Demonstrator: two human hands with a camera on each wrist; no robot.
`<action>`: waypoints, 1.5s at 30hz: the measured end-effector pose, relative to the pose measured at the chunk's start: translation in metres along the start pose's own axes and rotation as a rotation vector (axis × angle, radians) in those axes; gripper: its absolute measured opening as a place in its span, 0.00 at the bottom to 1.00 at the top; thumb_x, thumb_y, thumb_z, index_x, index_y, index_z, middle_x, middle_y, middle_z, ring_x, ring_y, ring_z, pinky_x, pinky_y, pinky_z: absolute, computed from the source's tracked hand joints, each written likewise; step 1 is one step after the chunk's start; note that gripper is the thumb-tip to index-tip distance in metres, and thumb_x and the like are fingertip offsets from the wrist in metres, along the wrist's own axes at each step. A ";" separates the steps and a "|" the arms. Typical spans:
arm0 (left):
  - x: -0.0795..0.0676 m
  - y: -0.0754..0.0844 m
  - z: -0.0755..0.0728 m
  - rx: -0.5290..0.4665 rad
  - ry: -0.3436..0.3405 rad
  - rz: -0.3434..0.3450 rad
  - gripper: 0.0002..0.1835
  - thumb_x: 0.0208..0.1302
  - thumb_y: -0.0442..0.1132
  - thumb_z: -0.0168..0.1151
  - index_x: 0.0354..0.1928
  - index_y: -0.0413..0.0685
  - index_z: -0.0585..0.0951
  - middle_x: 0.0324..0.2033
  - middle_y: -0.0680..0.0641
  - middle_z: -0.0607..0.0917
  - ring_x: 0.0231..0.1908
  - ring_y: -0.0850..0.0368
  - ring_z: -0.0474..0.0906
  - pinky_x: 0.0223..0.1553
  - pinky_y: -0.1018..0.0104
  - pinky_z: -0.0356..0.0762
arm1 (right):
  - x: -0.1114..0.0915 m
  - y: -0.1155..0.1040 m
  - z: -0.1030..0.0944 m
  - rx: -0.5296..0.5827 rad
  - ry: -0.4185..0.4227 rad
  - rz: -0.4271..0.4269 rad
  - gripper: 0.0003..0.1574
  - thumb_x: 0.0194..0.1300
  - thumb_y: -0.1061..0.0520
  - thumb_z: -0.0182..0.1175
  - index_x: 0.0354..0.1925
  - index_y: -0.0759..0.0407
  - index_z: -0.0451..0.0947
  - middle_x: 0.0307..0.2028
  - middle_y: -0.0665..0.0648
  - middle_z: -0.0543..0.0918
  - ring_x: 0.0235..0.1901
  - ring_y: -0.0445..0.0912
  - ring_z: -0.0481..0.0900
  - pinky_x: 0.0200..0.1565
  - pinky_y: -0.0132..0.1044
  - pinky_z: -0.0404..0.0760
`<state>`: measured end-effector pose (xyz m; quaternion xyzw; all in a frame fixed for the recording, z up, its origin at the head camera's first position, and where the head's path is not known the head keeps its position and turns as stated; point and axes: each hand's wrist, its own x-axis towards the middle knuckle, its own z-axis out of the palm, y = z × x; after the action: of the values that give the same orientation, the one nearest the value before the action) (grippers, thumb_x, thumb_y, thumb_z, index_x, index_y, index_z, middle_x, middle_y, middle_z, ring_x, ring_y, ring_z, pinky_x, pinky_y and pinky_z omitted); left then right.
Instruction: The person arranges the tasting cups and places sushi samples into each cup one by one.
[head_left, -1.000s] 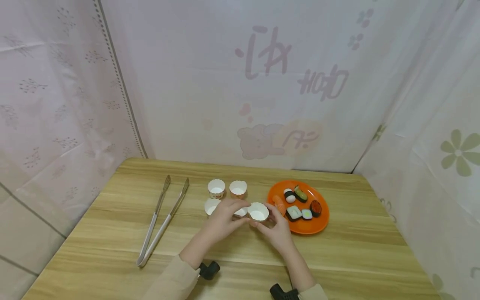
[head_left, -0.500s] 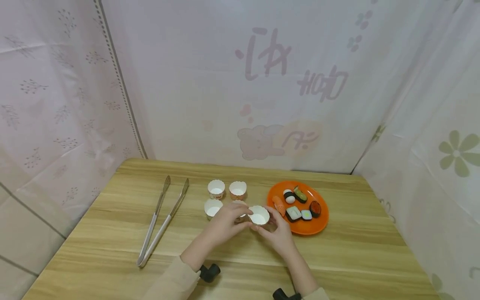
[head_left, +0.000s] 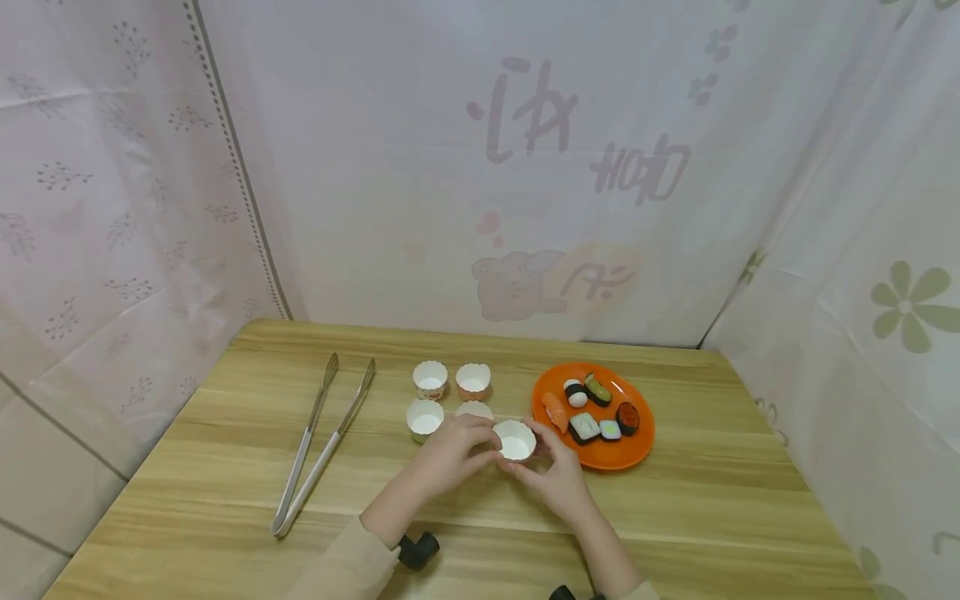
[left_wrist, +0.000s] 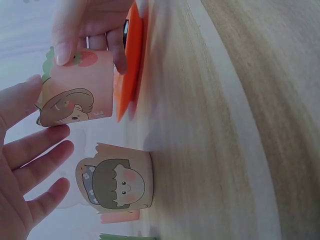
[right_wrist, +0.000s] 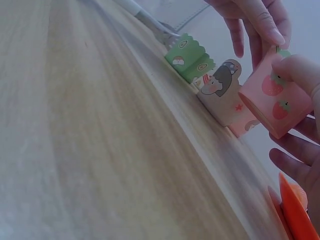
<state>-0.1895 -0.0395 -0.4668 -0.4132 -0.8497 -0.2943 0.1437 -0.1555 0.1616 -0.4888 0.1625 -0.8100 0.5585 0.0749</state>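
Both hands hold a pink paper baking cup (head_left: 516,442) with a scalloped rim, strawberries and a cartoon face printed on it. My left hand (head_left: 446,454) pinches its rim from the left with thumb and index finger; the other fingers are spread in the left wrist view. From the right, my right hand (head_left: 561,475) grips its side, thumb pressed on the printed wall (right_wrist: 275,100). The cup is raised above the tabletop, its white inside facing up. Just behind the left fingers stands a beige cup (left_wrist: 122,180) with a cartoon child, partly hidden in the head view.
More baking cups stand in rows behind the hands, among them a green one (head_left: 425,419) and an orange one (head_left: 473,383). An orange plate (head_left: 630,454) with several toy sushi pieces lies to the right. Metal tongs (head_left: 318,471) lie spread at the left.
Both hands have drawn the pink cup slightly toward the person, away from the other cups. More of the cup behind the left fingers shows now.
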 end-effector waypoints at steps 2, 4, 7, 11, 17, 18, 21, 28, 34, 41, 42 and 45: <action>0.000 0.000 0.000 0.006 0.001 0.001 0.02 0.55 0.42 0.64 0.30 0.56 0.81 0.30 0.62 0.75 0.32 0.66 0.69 0.40 0.73 0.66 | 0.000 0.002 0.000 -0.001 -0.009 -0.001 0.40 0.49 0.57 0.69 0.59 0.62 0.64 0.51 0.61 0.74 0.46 0.54 0.75 0.45 0.51 0.73; -0.001 0.000 0.001 0.012 0.001 0.000 0.02 0.54 0.42 0.64 0.30 0.57 0.81 0.29 0.63 0.75 0.33 0.67 0.68 0.40 0.73 0.66 | -0.001 0.003 0.001 0.006 -0.012 0.001 0.40 0.49 0.57 0.69 0.59 0.62 0.64 0.51 0.60 0.74 0.46 0.54 0.74 0.45 0.51 0.73; -0.001 0.000 0.001 0.015 0.003 0.003 0.02 0.54 0.41 0.65 0.30 0.57 0.81 0.29 0.63 0.75 0.33 0.68 0.68 0.41 0.73 0.66 | -0.001 0.003 0.001 0.018 -0.013 -0.004 0.40 0.49 0.57 0.69 0.59 0.62 0.64 0.52 0.61 0.73 0.47 0.54 0.74 0.45 0.51 0.73; -0.001 0.000 0.000 0.019 0.004 0.007 0.02 0.54 0.41 0.65 0.30 0.56 0.81 0.29 0.63 0.76 0.33 0.68 0.69 0.42 0.73 0.66 | -0.001 0.001 0.002 0.020 -0.009 0.000 0.40 0.48 0.58 0.69 0.58 0.62 0.65 0.52 0.61 0.73 0.47 0.55 0.74 0.45 0.52 0.72; -0.001 0.000 -0.001 0.010 -0.003 0.007 0.03 0.54 0.40 0.65 0.30 0.57 0.81 0.29 0.63 0.77 0.33 0.68 0.70 0.41 0.73 0.67 | -0.001 -0.001 0.003 0.037 0.003 0.046 0.38 0.48 0.59 0.69 0.57 0.59 0.67 0.50 0.60 0.75 0.46 0.56 0.74 0.47 0.54 0.70; -0.002 0.000 -0.001 0.010 -0.003 0.003 0.03 0.54 0.40 0.65 0.30 0.57 0.80 0.29 0.63 0.76 0.33 0.68 0.70 0.41 0.73 0.67 | -0.001 -0.001 0.003 0.038 0.003 0.042 0.38 0.48 0.60 0.69 0.57 0.60 0.67 0.50 0.60 0.75 0.46 0.56 0.74 0.47 0.54 0.70; -0.002 0.000 -0.002 0.010 -0.005 -0.005 0.03 0.54 0.41 0.64 0.30 0.58 0.80 0.29 0.64 0.76 0.33 0.69 0.69 0.41 0.72 0.67 | 0.000 -0.001 0.003 0.041 -0.003 0.023 0.40 0.48 0.60 0.69 0.58 0.61 0.65 0.51 0.61 0.74 0.47 0.56 0.74 0.46 0.53 0.72; -0.002 0.000 -0.004 0.006 -0.010 -0.004 0.02 0.56 0.43 0.62 0.29 0.58 0.78 0.29 0.65 0.74 0.34 0.70 0.68 0.43 0.73 0.66 | 0.000 -0.002 0.003 0.016 -0.001 -0.002 0.41 0.48 0.60 0.69 0.59 0.62 0.64 0.50 0.61 0.75 0.46 0.55 0.75 0.45 0.52 0.72; -0.002 0.001 -0.006 0.012 -0.002 0.004 0.03 0.56 0.44 0.62 0.29 0.59 0.78 0.29 0.65 0.73 0.36 0.69 0.68 0.42 0.74 0.65 | 0.000 -0.003 0.003 0.001 0.009 0.001 0.42 0.47 0.60 0.70 0.60 0.60 0.64 0.50 0.59 0.75 0.45 0.52 0.75 0.46 0.54 0.70; -0.003 0.003 -0.010 0.028 0.013 0.007 0.03 0.57 0.44 0.62 0.30 0.55 0.81 0.35 0.61 0.79 0.44 0.64 0.72 0.48 0.70 0.67 | -0.001 -0.005 0.003 -0.018 0.019 0.034 0.43 0.46 0.61 0.70 0.60 0.57 0.65 0.48 0.59 0.76 0.45 0.50 0.75 0.47 0.55 0.69; -0.003 0.003 -0.010 0.026 0.014 0.006 0.03 0.57 0.44 0.62 0.30 0.55 0.81 0.35 0.61 0.79 0.45 0.64 0.72 0.49 0.70 0.67 | -0.001 -0.005 0.004 -0.015 0.021 0.030 0.42 0.46 0.61 0.70 0.60 0.58 0.65 0.48 0.59 0.76 0.44 0.50 0.75 0.47 0.55 0.69; -0.002 0.004 -0.012 0.022 0.022 0.009 0.03 0.57 0.44 0.62 0.30 0.55 0.81 0.36 0.60 0.80 0.47 0.62 0.72 0.51 0.69 0.66 | -0.001 -0.004 0.004 -0.010 0.029 0.003 0.41 0.45 0.63 0.70 0.58 0.60 0.66 0.50 0.58 0.75 0.44 0.51 0.75 0.47 0.54 0.70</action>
<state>-0.1851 -0.0468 -0.4567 -0.4121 -0.8494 -0.2889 0.1588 -0.1533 0.1565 -0.4873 0.1529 -0.8116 0.5571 0.0867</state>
